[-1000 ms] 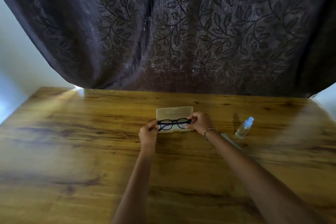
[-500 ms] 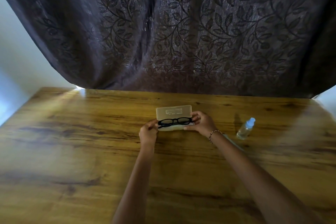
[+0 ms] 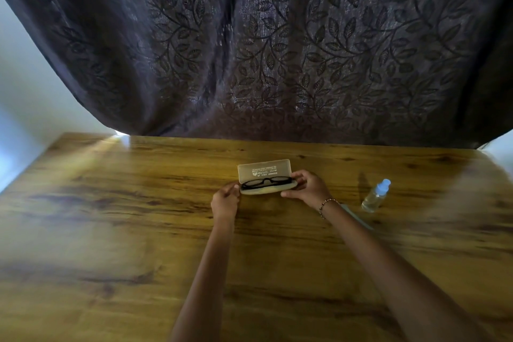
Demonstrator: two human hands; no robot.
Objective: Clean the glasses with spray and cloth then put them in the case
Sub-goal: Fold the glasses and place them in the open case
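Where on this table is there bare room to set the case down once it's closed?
Bare: the table left of the left hand, out to its edge, and the strip between case and curtain. Crowded: right of the right hand, where the spray bottle stands.

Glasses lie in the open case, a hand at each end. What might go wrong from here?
1. The glasses may not be fully seated in the case; shutting the lid could press on the frame.
2. The right hand has fingers by the lid's corner, where they could get caught.
3. The spray bottle stands upright near the right forearm; a careless pull back might tip it.
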